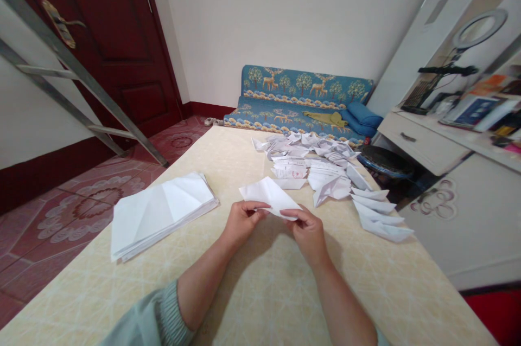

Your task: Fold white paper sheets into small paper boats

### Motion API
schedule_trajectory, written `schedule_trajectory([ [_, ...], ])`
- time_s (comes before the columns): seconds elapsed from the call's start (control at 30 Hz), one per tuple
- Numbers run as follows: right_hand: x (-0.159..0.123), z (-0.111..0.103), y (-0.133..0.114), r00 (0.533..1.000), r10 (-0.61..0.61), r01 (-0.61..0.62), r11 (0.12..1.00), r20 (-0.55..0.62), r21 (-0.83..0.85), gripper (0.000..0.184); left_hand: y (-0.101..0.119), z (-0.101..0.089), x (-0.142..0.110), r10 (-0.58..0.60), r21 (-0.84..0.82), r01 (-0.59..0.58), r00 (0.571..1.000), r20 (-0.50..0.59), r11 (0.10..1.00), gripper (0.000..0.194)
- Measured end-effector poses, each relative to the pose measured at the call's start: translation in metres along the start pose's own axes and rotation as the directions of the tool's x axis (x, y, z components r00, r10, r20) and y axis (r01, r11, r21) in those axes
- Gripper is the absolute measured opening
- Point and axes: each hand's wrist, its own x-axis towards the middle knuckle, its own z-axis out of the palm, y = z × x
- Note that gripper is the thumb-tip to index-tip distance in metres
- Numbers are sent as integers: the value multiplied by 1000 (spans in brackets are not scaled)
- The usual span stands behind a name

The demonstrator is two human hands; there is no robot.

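Note:
A folded white sheet of paper [266, 194] is held just above the cream table [252, 292], near its middle. My left hand [241, 221] pinches the sheet's near left edge, fingers closed on it. My right hand [307, 229] pinches the near right corner, also closed on the paper. A stack of flat white sheets [157, 213] lies to the left of my hands. To the right and behind the held sheet lies a pile of folded paper shapes [325, 170], several of them pointed like boats.
A metal ladder [77, 77] leans at the left by a dark red door [114, 37]. A blue patterned couch [301, 99] stands beyond the table. A white cabinet [459, 194] with a ring light [480, 29] is at the right, a dark stool [385, 161] beside it.

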Motion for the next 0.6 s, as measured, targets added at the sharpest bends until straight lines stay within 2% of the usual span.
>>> schedule_trajectory([
  [0.07, -1, 0, 1, 1000, 26, -26, 999, -2, 33, 25, 2, -2, 1, -28, -85, 30, 999, 26, 996, 17],
  [0.17, 0, -2, 2, 997, 79, -78, 989, -6, 128, 49, 4, -5, 3, -28, -152, 39, 997, 74, 988, 22],
  [0.23, 1, -4, 2, 997, 77, -79, 979, 19, 186, 54, 4, -6, 4, -23, -175, 41, 994, 105, 984, 23],
  [0.3, 2, -7, 2, 999, 32, -37, 984, 34, 174, 40, 4, -6, 3, -45, -206, 71, 990, 130, 976, 20],
  [0.4, 3, -9, 2, 996, -87, 87, 995, 5, 39, 13, 6, -3, 2, -92, -245, 128, 984, 153, 961, 26],
  [0.5, 1, -8, 3, 987, -159, 159, 986, -2, -47, 13, 8, -2, 1, -72, -189, 98, 988, 136, 977, 29],
  [0.6, 1, -5, 3, 988, -151, 152, 987, 26, -46, 13, 7, -3, 0, -50, -126, 69, 989, 142, 990, 20],
])
